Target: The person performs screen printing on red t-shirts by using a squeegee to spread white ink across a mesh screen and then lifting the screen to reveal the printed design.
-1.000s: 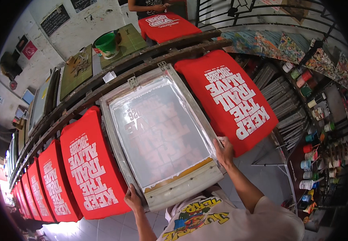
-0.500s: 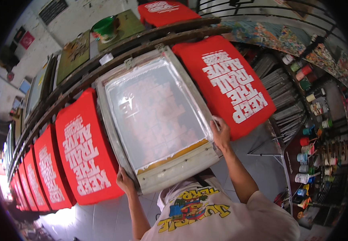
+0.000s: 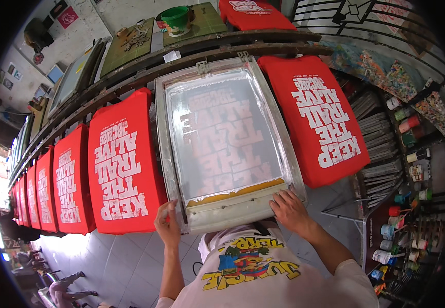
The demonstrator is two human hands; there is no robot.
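Observation:
A screen printing frame [image 3: 279, 136], wooden-edged with pale mesh, lies over the board in front of me, hinged at its far end. White lettering on a red surface shows faintly through the mesh [image 3: 222, 128]. My left hand [image 3: 167, 225] is at the frame's near left corner, fingers curled against its side. My right hand [image 3: 290, 210] lies over the near right corner, fingertips bent on top of the near rail and thumb hidden. Beside the frame are a red shirt [image 3: 153, 215] on the left and a red shirt [image 3: 304, 172] on the right, both with white print.
More printed red shirts [image 3: 81, 169] line the rack to the left. Behind run dark rails [image 3: 202, 41], with a green bucket [image 3: 176, 23] on a green board [image 3: 207, 18] beyond. Ink jars [image 3: 386, 231] crowd shelves at the right. Grey tiles [image 3: 114, 256] cover the floor.
My view has shifted, so the rack appears farther right. The frame lies closer over its board, and the print shows more clearly through the mesh. My right hand has moved onto the near rail.

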